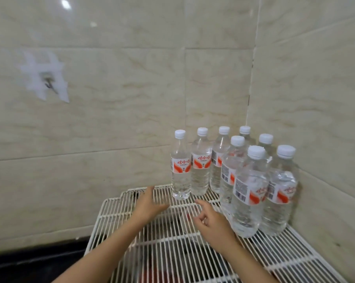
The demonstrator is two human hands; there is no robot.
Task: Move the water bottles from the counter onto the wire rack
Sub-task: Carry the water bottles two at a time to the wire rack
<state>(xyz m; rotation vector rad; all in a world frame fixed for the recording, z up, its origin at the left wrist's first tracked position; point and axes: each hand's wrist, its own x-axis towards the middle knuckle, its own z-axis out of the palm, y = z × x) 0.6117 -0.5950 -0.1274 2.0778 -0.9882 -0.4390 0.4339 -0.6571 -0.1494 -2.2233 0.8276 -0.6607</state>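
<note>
Several clear water bottles with white caps and red-and-white labels stand upright on the white wire rack (172, 248), packed into the tiled corner at the right. The leftmost bottle (180, 166) stands at the end of the back row; the nearest bottle (250, 193) is in front. My left hand (150, 203) hovers over the rack just left of and below the leftmost bottle, fingers apart, holding nothing. My right hand (211, 219) is beside the nearest bottle's lower part, fingers loosely spread and empty.
Beige tiled walls close in behind and to the right of the rack. A wall hook (48, 82) with white adhesive patches is on the back wall at the left. A dark counter edge (35, 260) runs below the rack on the left.
</note>
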